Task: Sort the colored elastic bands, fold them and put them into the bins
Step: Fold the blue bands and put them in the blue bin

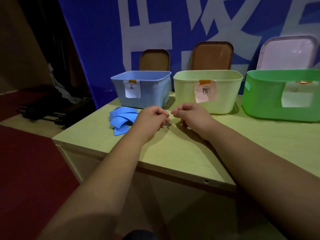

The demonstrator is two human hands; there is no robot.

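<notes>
Bands (121, 120) on table (173, 149), before leftmost bin (147, 94)

left hand (152, 116): bare, round fingers | right hand (192, 115): bare, round fingers | left forearm (107, 170): bare, smooth | right forearm (259, 161): bare, smooth

A pale wooden bench (181, 149) carries three open bins in a row along its far side: a blue bin (152, 96), a pale yellow bin (225, 96) and a green bin (263, 103). Blue elastic bands (121, 118) lie heaped just before the blue bin.
</notes>
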